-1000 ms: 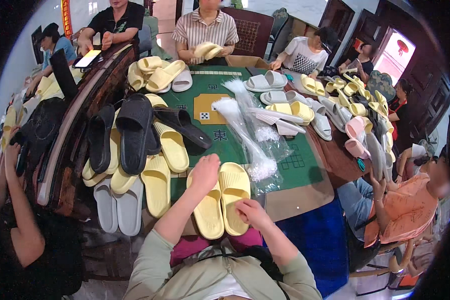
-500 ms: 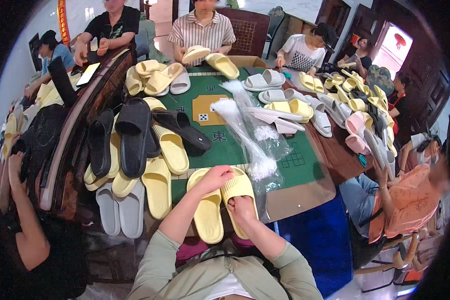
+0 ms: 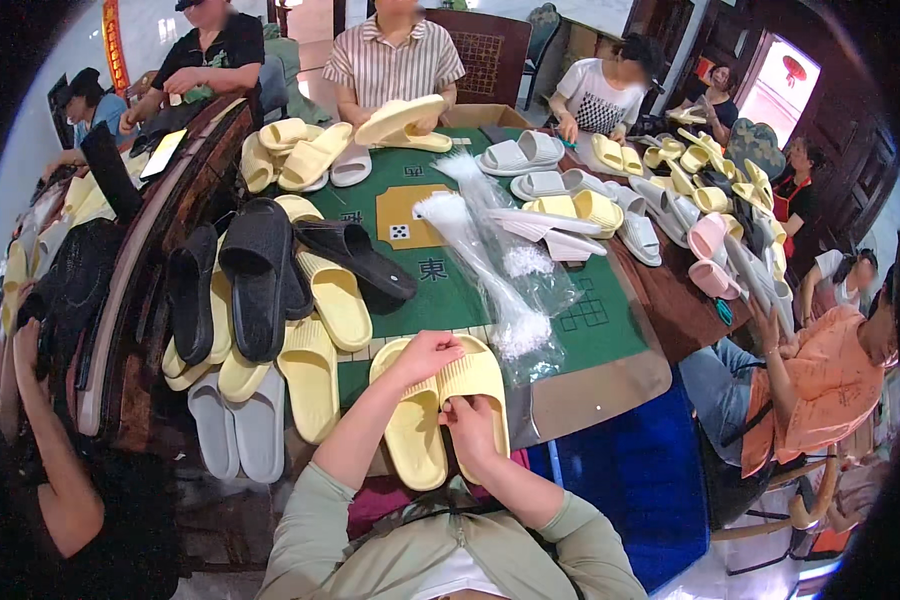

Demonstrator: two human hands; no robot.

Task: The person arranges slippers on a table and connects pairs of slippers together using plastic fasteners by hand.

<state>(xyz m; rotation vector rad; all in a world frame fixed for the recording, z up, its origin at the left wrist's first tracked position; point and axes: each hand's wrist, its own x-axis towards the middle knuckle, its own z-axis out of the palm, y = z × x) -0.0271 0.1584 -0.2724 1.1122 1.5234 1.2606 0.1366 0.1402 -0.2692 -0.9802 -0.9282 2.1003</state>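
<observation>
Two yellow slide sandals lie side by side at the near edge of the green table [image 3: 450, 290]. My left hand [image 3: 425, 355] rests over the tops of both, gripping the left yellow sandal [image 3: 410, 440]. My right hand [image 3: 470, 430] holds the right yellow sandal [image 3: 482, 375] by its strap and sole. Both forearms wear olive-green sleeves and rise from the lower edge.
Black sandals [image 3: 255, 275], more yellow sandals [image 3: 335, 295] and grey sandals [image 3: 235, 435] are piled to my left. A clear bag of white plastic ties [image 3: 500, 280] lies mid-table. Several other people sit around the table, one opposite holding a yellow sandal [image 3: 400, 120].
My left hand slid from the left sandal's top toward the gap between the pair. My right hand shifted up onto the right sandal's strap. The sandals sit closer together.
</observation>
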